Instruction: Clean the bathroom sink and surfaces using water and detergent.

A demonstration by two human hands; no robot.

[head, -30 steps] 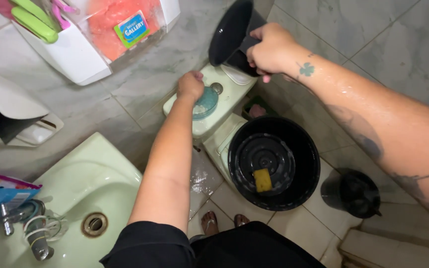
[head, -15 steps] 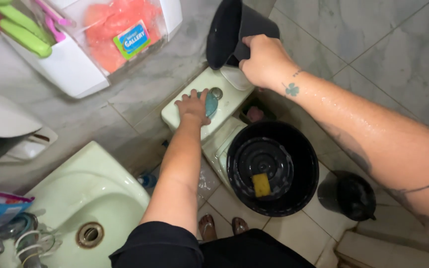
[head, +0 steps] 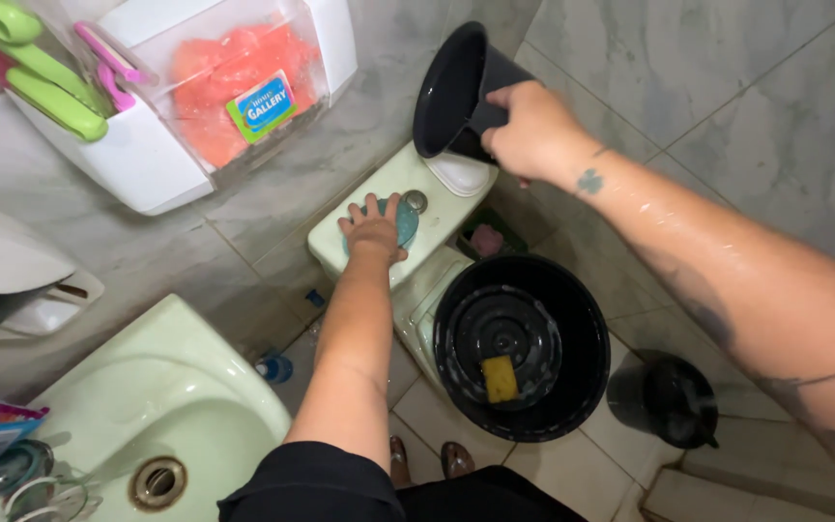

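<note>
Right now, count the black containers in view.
3: a black scoop in the right hand, a big bucket on the toilet, a small bin on the floor.

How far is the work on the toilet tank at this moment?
Done: the black bucket on the toilet holds soapy water and a yellow sponge, and the right arm is wet. In hand: the left hand presses a teal cloth on the pale green tank lid, while the right hand holds a black scoop tilted above it. Left: no water is seen pouring, so rinsing looks not done.
</note>
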